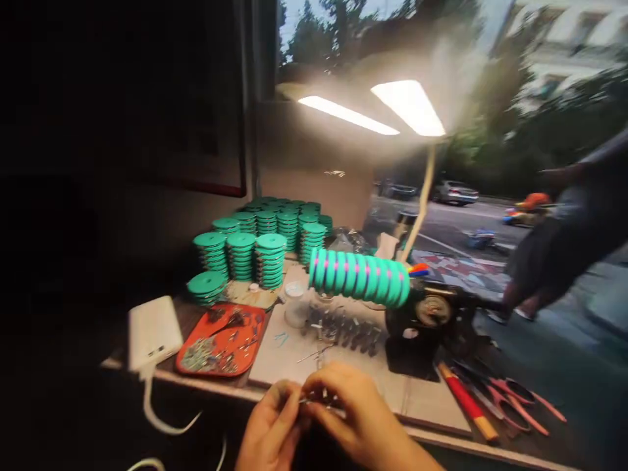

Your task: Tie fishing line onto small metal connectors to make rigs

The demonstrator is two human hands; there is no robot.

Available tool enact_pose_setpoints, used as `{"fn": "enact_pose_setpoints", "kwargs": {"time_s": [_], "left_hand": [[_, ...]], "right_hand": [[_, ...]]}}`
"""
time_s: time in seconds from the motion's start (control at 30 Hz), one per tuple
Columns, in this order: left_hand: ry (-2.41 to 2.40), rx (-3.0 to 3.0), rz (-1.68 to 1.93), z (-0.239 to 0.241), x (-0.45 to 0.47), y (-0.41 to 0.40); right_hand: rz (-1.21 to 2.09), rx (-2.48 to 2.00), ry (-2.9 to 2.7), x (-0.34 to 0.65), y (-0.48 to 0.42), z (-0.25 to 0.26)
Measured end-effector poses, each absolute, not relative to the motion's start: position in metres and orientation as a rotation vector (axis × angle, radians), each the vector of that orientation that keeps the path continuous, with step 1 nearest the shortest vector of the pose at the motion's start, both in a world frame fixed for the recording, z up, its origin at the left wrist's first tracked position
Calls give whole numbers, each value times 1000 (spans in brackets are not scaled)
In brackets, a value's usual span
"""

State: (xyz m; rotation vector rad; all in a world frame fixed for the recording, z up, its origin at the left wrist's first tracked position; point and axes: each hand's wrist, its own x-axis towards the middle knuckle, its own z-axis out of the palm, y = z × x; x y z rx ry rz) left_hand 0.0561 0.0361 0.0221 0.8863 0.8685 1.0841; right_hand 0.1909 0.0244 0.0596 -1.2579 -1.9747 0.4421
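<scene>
Both hands meet at the near edge of the workbench. My left hand (275, 425) is closed, thumb and fingers pinched on something small that I cannot make out. My right hand (350, 409) curls in from the right, its fingertips almost touching the left ones. Between the fingers are small shiny bits, too small and blurred to name. Just beyond lies a pale board (275, 356) with a thin metal piece on it. Over the board, a row of green discs (360, 275) sits on the shaft of a black machine (432, 314).
An orange tray (220, 340) of small metal parts lies left, beside a white box (154, 332) with a cable. Stacked green spools (269, 261) stand behind. Pink-handled scissors (515, 399) and a red stick (466, 402) lie right. A lamp (412, 108) shines above; a person (564, 229) stands at right.
</scene>
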Motion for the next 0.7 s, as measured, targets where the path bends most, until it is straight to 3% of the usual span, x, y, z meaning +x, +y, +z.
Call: {"fn": "enact_pose_setpoints", "kwargs": {"time_s": [0.17, 0.7], "left_hand": [[686, 529, 1109, 14, 59, 31], [578, 633, 913, 17, 45, 30]], "right_hand": [[490, -1286, -2064, 193, 26, 61], [646, -1305, -2118, 195, 25, 60]]}}
